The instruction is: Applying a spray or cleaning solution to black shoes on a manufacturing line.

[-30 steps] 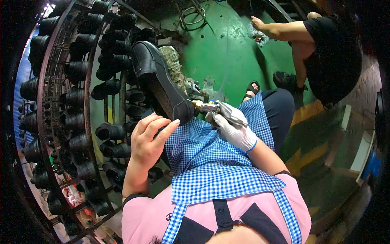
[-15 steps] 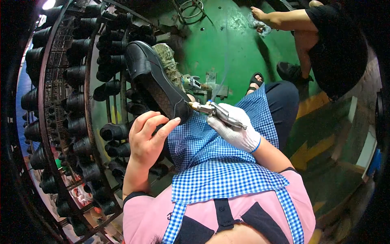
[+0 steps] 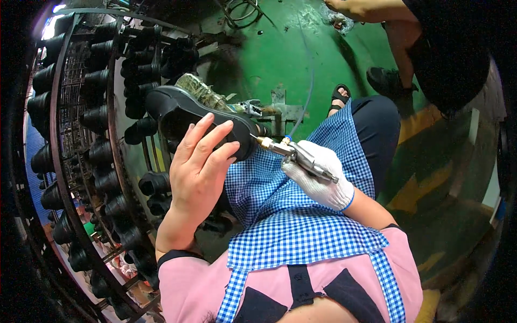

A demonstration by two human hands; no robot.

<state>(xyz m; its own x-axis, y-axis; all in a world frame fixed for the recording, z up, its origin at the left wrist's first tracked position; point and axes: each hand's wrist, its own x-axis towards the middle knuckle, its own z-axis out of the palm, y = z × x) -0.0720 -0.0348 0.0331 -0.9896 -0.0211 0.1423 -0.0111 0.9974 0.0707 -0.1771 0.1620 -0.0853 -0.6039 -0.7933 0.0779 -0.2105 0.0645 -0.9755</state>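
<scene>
My left hand (image 3: 199,167), bare, grips the heel end of a shoe (image 3: 188,110) with a black sole facing up and a patterned green upper behind it. My right hand (image 3: 320,180) wears a white glove and holds a small metal spray gun (image 3: 293,155) with a brass nozzle. The nozzle tip touches or nearly touches the sole's edge near my left fingers. A thin blue hose (image 3: 304,102) runs up from the gun. A blue checked apron (image 3: 291,215) covers my lap.
A curved metal rack (image 3: 102,161) full of black shoe moulds wraps around the left side. Green floor (image 3: 280,54) lies ahead, with a small metal stand (image 3: 280,110) on it. Another person (image 3: 431,59) in dark clothes crouches at the upper right.
The shoe has tilted flatter and come lower and nearer. My left hand moved up over its heel end. My right hand with the spray gun stays at the sole's edge.
</scene>
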